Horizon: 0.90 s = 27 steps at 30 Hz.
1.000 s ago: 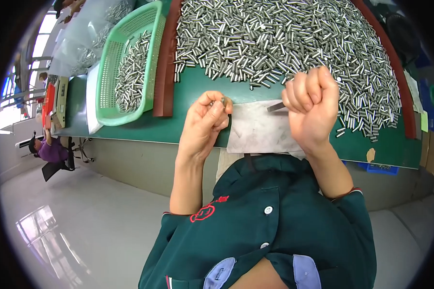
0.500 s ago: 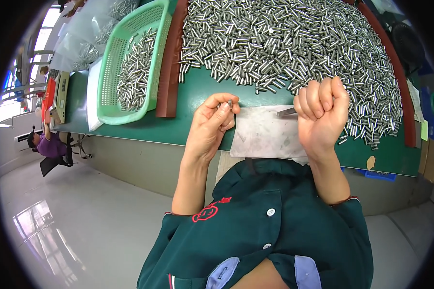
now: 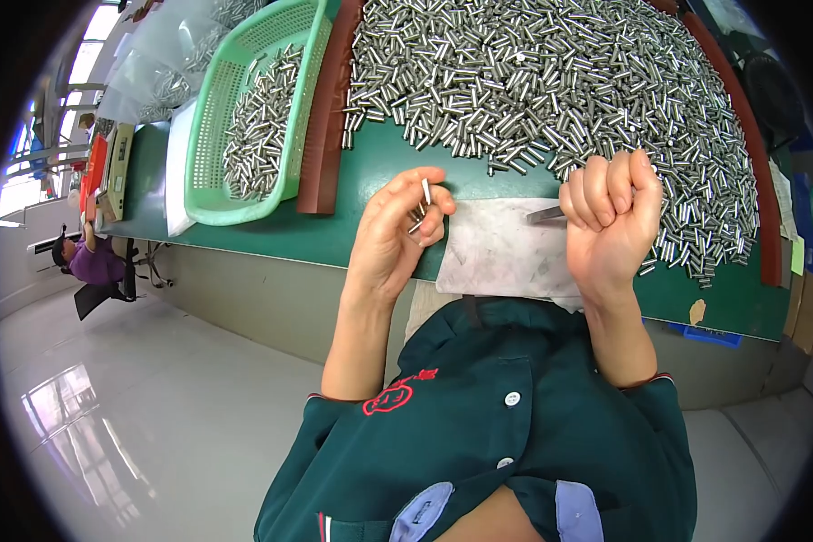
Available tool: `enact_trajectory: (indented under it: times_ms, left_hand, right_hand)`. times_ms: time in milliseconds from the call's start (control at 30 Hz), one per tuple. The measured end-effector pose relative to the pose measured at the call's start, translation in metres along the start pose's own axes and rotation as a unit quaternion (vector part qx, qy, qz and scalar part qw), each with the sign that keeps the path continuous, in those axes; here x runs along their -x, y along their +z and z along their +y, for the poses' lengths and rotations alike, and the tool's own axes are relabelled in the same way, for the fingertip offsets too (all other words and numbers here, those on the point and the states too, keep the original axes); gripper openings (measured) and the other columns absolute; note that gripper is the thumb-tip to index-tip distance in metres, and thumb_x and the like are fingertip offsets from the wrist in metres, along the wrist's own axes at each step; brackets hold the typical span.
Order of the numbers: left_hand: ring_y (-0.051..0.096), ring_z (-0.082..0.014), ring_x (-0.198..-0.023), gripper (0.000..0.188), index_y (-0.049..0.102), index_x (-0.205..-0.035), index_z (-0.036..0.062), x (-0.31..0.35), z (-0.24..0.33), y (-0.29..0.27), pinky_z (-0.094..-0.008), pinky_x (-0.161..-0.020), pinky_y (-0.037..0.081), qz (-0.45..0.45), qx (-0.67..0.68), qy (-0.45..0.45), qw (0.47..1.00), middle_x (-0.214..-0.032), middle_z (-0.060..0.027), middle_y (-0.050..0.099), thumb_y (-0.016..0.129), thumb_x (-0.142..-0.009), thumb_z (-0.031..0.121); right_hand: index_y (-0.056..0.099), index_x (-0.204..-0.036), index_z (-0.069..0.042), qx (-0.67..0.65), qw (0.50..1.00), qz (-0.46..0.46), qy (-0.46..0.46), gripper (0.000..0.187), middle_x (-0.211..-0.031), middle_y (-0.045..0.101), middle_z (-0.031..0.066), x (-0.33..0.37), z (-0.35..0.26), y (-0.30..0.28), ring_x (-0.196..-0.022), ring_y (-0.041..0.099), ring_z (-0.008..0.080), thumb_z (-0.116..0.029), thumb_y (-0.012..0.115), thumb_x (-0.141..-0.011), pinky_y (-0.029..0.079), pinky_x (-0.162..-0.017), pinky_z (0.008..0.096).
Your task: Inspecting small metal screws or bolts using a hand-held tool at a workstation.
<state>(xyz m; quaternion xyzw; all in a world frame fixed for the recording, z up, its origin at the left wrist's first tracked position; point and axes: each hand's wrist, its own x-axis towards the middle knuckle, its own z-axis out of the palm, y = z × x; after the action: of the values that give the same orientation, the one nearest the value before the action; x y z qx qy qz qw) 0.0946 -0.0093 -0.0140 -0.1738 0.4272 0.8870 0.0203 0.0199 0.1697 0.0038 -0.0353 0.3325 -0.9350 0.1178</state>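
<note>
My left hand (image 3: 385, 237) is closed around a few short shiny metal pins (image 3: 425, 191), above the left edge of a stained white cloth (image 3: 497, 253). One pin stands up between thumb and forefinger, and others show by the curled fingers. My right hand (image 3: 612, 221), palm up, has its fingers wrapped round a flat grey metal tool (image 3: 544, 215). Only the tool's tip sticks out to the left over the cloth, so its kind is hidden. Just beyond both hands spreads a large heap of metal pins (image 3: 524, 86) on the green tabletop (image 3: 379, 172).
A light green basket (image 3: 210, 158) partly filled with pins stands at the left. Dark red rails (image 3: 323, 144) border the heap on both sides. Clear bags of parts (image 3: 149, 77) and a scale (image 3: 116, 172) lie farther left. Another person (image 3: 95, 257) sits at the far left.
The fingers of my left hand have loosened and shifted, so the pins now show more clearly, one upright. My right hand keeps its grip on the tool. The whole view has shifted slightly.
</note>
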Motion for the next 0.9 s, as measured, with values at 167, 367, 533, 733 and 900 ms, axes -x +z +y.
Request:
enact_trajectory:
  times_ms: [167, 367, 533, 733, 900]
  left_hand:
    - [0.030, -0.0088, -0.050, 0.024, 0.039, -0.066, 0.0058, -0.007, 0.009, -0.004, -0.0198, -0.047, 0.028, 0.013, -0.105, 0.063, 0.992, -0.059, -0.0018, 0.037, 0.043, -0.087, 0.016]
    - [0.041, -0.0128, -0.039, 0.010, 0.057, -0.071, 0.0013, -0.034, 0.015, -0.002, -0.0282, -0.041, 0.033, 0.146, -0.623, 0.276, 0.717, -0.045, -0.0024, 0.042, 0.064, -0.071, 0.008]
    - [0.048, -0.0234, -0.040, 0.010, 0.057, -0.070, 0.0023, -0.043, 0.013, -0.004, -0.0355, -0.042, 0.035, 0.162, -0.692, 0.269, 0.650, -0.044, -0.0072, 0.046, 0.065, -0.069, 0.009]
    - [0.043, -0.0203, -0.038, 0.011, 0.056, -0.068, 0.0020, -0.034, 0.012, 0.001, -0.0336, -0.041, 0.033, 0.151, -0.682, 0.222, 0.680, -0.043, -0.0058, 0.042, 0.065, -0.067, 0.009]
    - [0.042, -0.0203, -0.038, 0.019, 0.056, -0.072, 0.0009, -0.037, 0.014, 0.007, -0.0326, -0.041, 0.033, 0.123, -0.700, 0.223, 0.667, -0.043, -0.0058, 0.041, 0.069, -0.065, 0.012]
  right_hand:
    - [0.026, -0.054, -0.012, 0.006, 1.000, 0.003, -0.004, 0.038, -0.043, 0.025, -0.0020, -0.001, 0.000, -0.002, -0.040, 0.015, 0.0066, -0.024, 0.029, -0.090, 0.016, -0.039, 0.0227]
    - [0.026, -0.055, -0.012, 0.010, 1.000, 0.002, -0.002, 0.038, -0.043, 0.025, -0.0018, 0.000, 0.000, 0.000, -0.039, 0.015, 0.0066, -0.024, 0.029, -0.090, 0.017, -0.039, 0.0230]
    - [0.027, -0.055, -0.012, 0.013, 1.000, 0.013, -0.003, 0.038, -0.043, 0.025, -0.0017, -0.001, 0.000, -0.001, -0.039, 0.016, 0.0066, -0.024, 0.029, -0.090, 0.017, -0.039, 0.0231]
    - [0.027, -0.054, -0.012, 0.005, 1.000, 0.011, 0.004, 0.038, -0.044, 0.026, -0.0009, -0.002, 0.000, -0.003, -0.039, 0.017, 0.0068, -0.024, 0.029, -0.090, 0.017, -0.039, 0.0232]
    - [0.028, -0.054, -0.011, 0.006, 1.000, 0.010, 0.015, 0.038, -0.044, 0.027, -0.0005, -0.002, 0.000, -0.002, -0.039, 0.017, 0.0070, -0.024, 0.029, -0.090, 0.018, -0.039, 0.0231]
